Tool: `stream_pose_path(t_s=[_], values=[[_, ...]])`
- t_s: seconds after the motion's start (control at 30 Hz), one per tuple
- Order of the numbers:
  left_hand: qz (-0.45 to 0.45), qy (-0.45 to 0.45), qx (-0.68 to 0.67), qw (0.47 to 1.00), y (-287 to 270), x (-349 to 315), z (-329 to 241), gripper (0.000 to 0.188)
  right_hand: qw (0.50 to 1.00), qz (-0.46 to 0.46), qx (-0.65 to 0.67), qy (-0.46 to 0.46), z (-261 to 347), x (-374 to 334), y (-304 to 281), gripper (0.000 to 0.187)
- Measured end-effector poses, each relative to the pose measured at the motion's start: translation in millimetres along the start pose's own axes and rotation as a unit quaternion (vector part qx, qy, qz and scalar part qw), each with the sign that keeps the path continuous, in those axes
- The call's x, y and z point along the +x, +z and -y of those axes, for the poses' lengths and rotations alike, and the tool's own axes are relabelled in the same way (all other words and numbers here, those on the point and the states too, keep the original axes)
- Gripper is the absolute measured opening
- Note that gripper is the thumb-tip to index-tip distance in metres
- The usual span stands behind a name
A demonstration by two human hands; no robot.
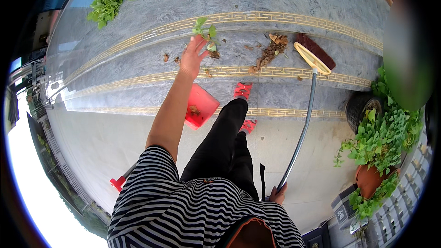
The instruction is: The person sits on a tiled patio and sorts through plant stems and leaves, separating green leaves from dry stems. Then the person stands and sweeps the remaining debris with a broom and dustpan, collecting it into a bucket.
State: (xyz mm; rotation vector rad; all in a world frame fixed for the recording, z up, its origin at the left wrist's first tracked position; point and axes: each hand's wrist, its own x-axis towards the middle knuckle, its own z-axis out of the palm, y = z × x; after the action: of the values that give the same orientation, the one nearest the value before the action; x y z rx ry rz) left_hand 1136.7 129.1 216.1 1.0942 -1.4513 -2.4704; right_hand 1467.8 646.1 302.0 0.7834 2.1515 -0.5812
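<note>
Greens (108, 2) lie on the top surface, near its left edge. Left hand (192, 58) above the step, fingers partly spread at a leafy sprig (211, 34); cannot tell whether it is pinched. Red dustpan (207, 102) overlaps the lowest step's banded edge. Dry debris (271, 53) reaches the middle step's front edge. Right hand (279, 194): fingers wrapped round broom handle (313, 87); broom head (312, 59) right of debris.
</note>
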Motion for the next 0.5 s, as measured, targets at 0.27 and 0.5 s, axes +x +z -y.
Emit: stream_pose_path(t_s=[0.27,0.5], values=[[-0.225,-0.016,0.093,0.970,-33.3,-24.0,-9.7,0.032,1.000,-0.007,-0.024,0.005,-33.4,13.0,10.7,0.061],[-0.141,-0.362,0.070,0.919,-88.5,-109.1,88.0,0.013,0.998,-0.039,-0.051,-0.020,-35.2,11.1,13.3,0.065]])
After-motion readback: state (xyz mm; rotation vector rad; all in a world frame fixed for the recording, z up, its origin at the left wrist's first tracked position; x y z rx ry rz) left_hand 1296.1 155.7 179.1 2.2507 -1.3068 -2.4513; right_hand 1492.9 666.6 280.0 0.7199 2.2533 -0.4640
